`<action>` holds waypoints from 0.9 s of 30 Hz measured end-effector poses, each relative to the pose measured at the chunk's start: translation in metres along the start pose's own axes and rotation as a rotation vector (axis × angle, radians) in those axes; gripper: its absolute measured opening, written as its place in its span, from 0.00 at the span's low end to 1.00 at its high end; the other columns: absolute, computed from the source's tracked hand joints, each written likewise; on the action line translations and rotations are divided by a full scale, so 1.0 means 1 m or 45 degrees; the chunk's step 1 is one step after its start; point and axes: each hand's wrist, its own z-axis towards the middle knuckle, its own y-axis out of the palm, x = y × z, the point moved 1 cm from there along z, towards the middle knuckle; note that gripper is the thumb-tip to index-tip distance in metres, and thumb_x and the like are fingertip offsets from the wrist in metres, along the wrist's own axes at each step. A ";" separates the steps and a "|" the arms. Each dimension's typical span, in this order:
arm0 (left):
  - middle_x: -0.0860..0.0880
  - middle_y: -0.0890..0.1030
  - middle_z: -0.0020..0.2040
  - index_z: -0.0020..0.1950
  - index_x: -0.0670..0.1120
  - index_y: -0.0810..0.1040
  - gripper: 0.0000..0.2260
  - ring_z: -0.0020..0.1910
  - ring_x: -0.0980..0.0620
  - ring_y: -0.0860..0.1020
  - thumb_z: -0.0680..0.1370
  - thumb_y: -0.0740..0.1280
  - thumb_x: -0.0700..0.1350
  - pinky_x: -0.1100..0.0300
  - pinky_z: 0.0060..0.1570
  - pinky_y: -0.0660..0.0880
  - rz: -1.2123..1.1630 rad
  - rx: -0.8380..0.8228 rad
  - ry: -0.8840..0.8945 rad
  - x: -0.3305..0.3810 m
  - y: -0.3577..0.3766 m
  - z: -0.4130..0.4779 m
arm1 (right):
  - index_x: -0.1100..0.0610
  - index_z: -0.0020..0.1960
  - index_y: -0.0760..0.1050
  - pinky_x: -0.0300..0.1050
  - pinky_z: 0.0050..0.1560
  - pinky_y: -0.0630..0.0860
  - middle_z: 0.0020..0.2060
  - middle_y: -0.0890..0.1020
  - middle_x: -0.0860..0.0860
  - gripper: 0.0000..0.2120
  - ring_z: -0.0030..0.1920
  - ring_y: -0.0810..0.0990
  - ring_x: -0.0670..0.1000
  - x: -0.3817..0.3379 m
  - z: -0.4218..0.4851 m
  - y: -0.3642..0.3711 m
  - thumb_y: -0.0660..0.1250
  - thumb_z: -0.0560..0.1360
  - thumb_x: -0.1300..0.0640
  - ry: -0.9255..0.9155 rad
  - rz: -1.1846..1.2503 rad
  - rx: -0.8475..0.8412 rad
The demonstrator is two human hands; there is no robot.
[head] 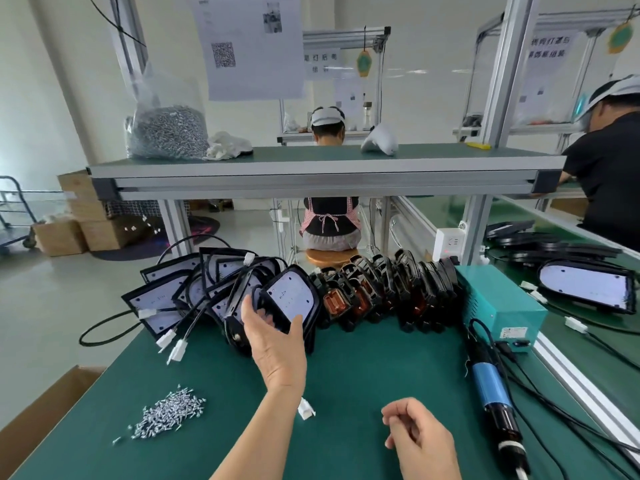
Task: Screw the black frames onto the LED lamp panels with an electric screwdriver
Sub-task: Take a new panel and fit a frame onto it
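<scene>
Gripping a white-faced, black-rimmed LED lamp panel (pixel 292 299) by its lower edge, the left hand (pixel 275 344) has it tilted up at the front of the panel pile on the green bench mat (pixel 346 375). The right hand (pixel 419 434) hangs near the front edge, fingers loosely curled, nothing in it. A row of glossy black plastic frames (pixel 388 292) stands just right of that panel. The blue-barrelled electric screwdriver (pixel 491 386) lies far right, and a heap of small silver screws (pixel 169 415) sits on the left.

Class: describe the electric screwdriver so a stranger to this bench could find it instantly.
Start at the green bench and find the teal box on its right side. Nearer the camera lies the screwdriver: the only tool, blue-barrelled with a dark amber nose.
</scene>
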 end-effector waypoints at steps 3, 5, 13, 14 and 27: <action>0.48 0.74 0.69 0.77 0.61 0.52 0.43 0.64 0.47 0.78 0.73 0.77 0.41 0.46 0.65 0.76 0.009 -0.014 -0.082 -0.001 0.009 0.007 | 0.54 0.38 0.82 0.29 0.35 0.72 0.31 0.82 0.45 0.15 0.27 0.80 0.47 0.000 0.002 0.001 0.67 0.75 0.72 0.020 0.022 0.005; 0.47 0.74 0.71 0.77 0.61 0.50 0.43 0.63 0.43 0.78 0.75 0.76 0.44 0.45 0.63 0.76 0.118 0.012 -0.099 0.001 0.013 0.012 | 0.54 0.38 0.82 0.28 0.35 0.71 0.31 0.83 0.46 0.14 0.27 0.80 0.47 0.000 0.002 0.001 0.67 0.75 0.71 0.021 0.021 0.008; 0.48 0.83 0.46 0.76 0.49 0.57 0.30 0.41 0.44 0.78 0.78 0.69 0.44 0.51 0.46 0.73 0.375 0.105 -0.152 0.017 0.008 0.031 | 0.56 0.37 0.82 0.28 0.34 0.71 0.30 0.82 0.48 0.15 0.27 0.79 0.47 -0.001 0.000 -0.001 0.67 0.74 0.72 0.017 0.060 0.006; 0.49 0.83 0.46 0.73 0.48 0.61 0.26 0.42 0.44 0.78 0.79 0.68 0.45 0.51 0.46 0.72 0.351 0.127 -0.103 0.021 0.004 0.031 | 0.56 0.37 0.82 0.28 0.34 0.71 0.30 0.82 0.48 0.15 0.27 0.79 0.47 -0.001 0.000 -0.001 0.67 0.74 0.73 0.015 0.075 0.006; 0.58 0.77 0.38 0.52 0.53 0.76 0.05 0.36 0.58 0.73 0.80 0.66 0.42 0.68 0.35 0.69 0.365 -0.545 0.725 0.085 -0.082 -0.006 | 0.50 0.55 0.79 0.41 0.47 0.75 0.47 0.83 0.42 0.07 0.51 0.82 0.47 -0.001 0.001 -0.008 0.64 0.82 0.60 0.008 0.418 0.144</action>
